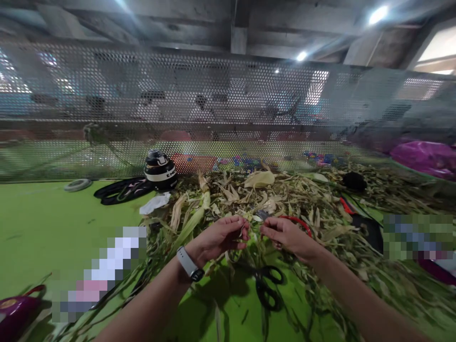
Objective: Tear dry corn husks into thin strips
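Observation:
My left hand (223,237), with a grey-banded watch (188,262) on its wrist, is raised over the green table, thumb and fingers pinched together. A thin pale strand seems to show at its fingertips, too small to make out. Just to the right, my right hand (290,236) is closed in a similar pinch; what it holds, if anything, is hidden. A narrow gap separates the two hands. Below them lie black-handled scissors (269,282), their blades partly hidden. Dry corn husks (260,179) heap up beyond my hands, and a red curved handle (297,221) shows behind my right hand.
A perforated metal screen (213,95) stands along the far edge. At the left back are a black helmet-like container (160,171), a black strap (119,190), a tape roll (77,185) and white tissue (155,203). Greenish strips lie on both sides. A purple bag (425,156) is far right.

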`<state>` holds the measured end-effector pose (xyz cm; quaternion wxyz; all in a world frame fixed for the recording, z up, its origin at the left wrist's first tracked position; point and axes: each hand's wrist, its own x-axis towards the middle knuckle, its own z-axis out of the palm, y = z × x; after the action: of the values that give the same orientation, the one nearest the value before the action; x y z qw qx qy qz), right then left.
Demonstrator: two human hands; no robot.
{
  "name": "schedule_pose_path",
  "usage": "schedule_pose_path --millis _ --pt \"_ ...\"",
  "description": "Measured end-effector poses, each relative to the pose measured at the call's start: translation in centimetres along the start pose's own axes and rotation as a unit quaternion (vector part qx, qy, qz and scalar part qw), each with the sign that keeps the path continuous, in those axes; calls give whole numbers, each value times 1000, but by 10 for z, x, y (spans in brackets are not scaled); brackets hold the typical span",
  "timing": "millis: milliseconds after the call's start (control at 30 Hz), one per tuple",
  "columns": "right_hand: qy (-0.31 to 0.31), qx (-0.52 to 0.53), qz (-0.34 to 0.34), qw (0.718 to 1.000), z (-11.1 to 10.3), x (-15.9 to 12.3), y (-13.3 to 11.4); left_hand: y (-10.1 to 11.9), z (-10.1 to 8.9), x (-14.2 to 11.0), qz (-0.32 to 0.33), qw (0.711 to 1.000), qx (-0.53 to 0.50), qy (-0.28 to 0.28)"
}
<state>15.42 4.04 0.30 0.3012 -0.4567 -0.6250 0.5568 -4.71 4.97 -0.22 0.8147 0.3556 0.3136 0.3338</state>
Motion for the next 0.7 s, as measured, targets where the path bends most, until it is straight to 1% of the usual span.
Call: schedule_pose_path --millis 67,133,167,233,333,400,500,600,667,700 --pt "24 -57 -11 998 -8 0 2 2 -4 2 -2 1000 17 16" --pt "32 -114 -33 992 -14 -1 0 4 -10 3 6 999 33 41" --pt "22 -135 -38 990 -16 -1 -2 4 -12 4 13 998 40 54" --pt "-19 -160 -35 986 -16 -2 -6 5 -14 4 24 996 53 66" --pt "-79 -175 -41 981 -12 -2 -13 5 -9 2 26 996 68 51" --pt "-89 -181 -56 978 -7 -1 -16 2 -2 1 15 996 78 43" --pt "-71 -193 -68 976 -2 1 -17 -4 7 1 -20 995 80 50" --pt "-51 -199 -62 977 0 2 -14 -10 10 3 -42 993 96 53" --pt "-43 -203 -54 977 1 2 -12 -13 10 3 -39 990 124 54" --pt "-40 -204 -51 977 1 2 -11 -13 10 4 -27 988 141 52"
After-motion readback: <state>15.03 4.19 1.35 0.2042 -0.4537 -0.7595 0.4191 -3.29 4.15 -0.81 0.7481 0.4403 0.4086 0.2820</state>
